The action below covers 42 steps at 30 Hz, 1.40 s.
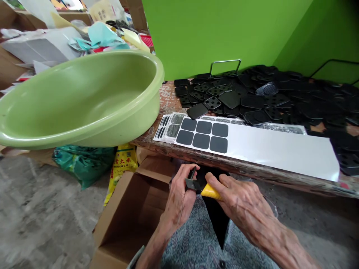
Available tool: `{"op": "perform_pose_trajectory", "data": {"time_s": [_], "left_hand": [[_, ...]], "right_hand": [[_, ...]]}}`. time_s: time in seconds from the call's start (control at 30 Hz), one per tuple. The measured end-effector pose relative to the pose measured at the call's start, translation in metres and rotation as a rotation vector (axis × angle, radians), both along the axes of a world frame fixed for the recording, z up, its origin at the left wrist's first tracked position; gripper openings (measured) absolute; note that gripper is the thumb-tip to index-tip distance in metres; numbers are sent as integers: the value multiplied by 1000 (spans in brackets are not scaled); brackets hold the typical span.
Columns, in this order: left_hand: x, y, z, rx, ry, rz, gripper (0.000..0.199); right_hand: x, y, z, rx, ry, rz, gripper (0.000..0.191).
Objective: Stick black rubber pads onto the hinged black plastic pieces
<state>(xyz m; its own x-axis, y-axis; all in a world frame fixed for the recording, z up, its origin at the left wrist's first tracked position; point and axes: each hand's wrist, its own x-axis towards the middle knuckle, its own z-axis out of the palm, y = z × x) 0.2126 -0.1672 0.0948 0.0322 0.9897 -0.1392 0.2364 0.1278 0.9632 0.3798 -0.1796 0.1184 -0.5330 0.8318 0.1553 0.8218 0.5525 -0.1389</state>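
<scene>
Just in front of the bench edge, above my lap, both hands are close together. My left hand is closed, pinching a small dark flat piece seen nearly edge-on. Wrapped around the yellow handle of a utility knife is my right hand. The knife's wide grey blade points left and lies against the piece or right beside it; I cannot tell whether they touch. On the bench beyond my hands is a white sheet with several dark rounded-square stickers at its left end.
A heap of black rounded plates, some with holes, covers the back and right of the wooden bench. A large green basin overhangs its left end. An open cardboard box stands below left, near a yellow bag.
</scene>
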Motion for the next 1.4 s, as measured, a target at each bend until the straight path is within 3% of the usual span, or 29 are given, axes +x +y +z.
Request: {"op": "perform_pose_trajectory", "data": {"time_s": [0.17,0.33,0.43,0.53,0.67,0.73,0.83,0.9,1.0,1.1,1.23,1.4], "left_hand": [[-3,0,-5,81,145,-53,23],[-5,-4,-5,81,187,-109,25],[-9,-9,2,46,135,-97,19],[-10,-9,15,-58,-117,-51,15],[3,13,35,-293,-740,28,16],[10,37,44,-337,-859,-17,22],[11,99,53,-165,-552,-34,36],[7,155,52,-17,-220,97,32],[-2,246,44,23,5,279,26],[-5,315,32,44,198,408,32],[-4,357,18,78,323,460,44],[-4,372,14,41,277,418,37]], "right_hand": [[2,-1,1,-17,-38,-39,59],[7,5,-4,-198,-52,-65,41],[20,13,-11,-288,-81,-178,33],[31,20,-12,-390,198,-265,26],[27,27,-2,-614,677,-142,18],[26,34,3,-697,793,-202,22],[36,56,11,-812,1026,-432,34],[49,82,14,-836,1169,-549,41],[68,134,16,-736,1379,-625,43],[79,188,15,-637,1494,-677,37],[83,240,10,-572,1507,-730,24],[84,265,0,-554,1428,-784,16]]}}
